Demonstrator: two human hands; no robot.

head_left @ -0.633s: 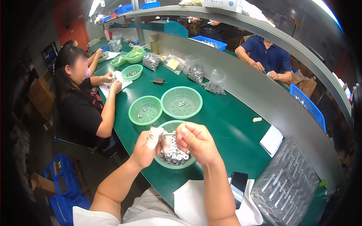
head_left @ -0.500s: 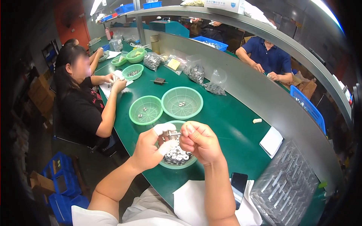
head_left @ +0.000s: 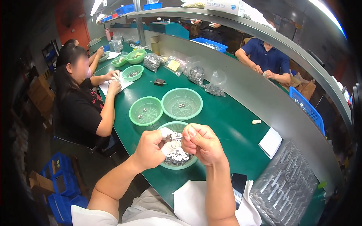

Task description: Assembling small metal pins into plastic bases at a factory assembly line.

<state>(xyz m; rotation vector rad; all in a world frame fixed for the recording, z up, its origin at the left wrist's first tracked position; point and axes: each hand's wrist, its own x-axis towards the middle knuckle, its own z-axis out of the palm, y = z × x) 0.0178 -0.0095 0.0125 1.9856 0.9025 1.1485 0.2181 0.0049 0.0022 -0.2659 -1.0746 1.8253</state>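
On green worktop (head_left: 233, 154), pale-green baskets (head_left: 188, 113); dim floor (head_left: 96, 173): blue crates (head_left: 73, 209), cartons (head_left: 40, 186) perhaps.

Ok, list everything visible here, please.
Table: 1, green, centre
Near basket: 1, green, front centre
Metal parts: many, silvery, in near basket
Farther baskets: 2, green, beyond it
Smaller baskets: 3, green, far left
Clear bags: at least 4, transparent, table's back
Block: 1, dark, beyond farther baskets
Cloth: 1, white, front right
Phone: 1, dark, on cloth
Clear trays: uncounted, transparent, right
Folded sheet: 1, white, right
Shelf: 1, grey, overhead
Crates: several, blue, floor, shelf, across table
Co-workers: several, mostly dark clothes, left and across
Metal piece: 1, silvery, above near basket
Left hand: 1, white-covered fingertips, over near basket
Right hand: 1, bare, on metal piece
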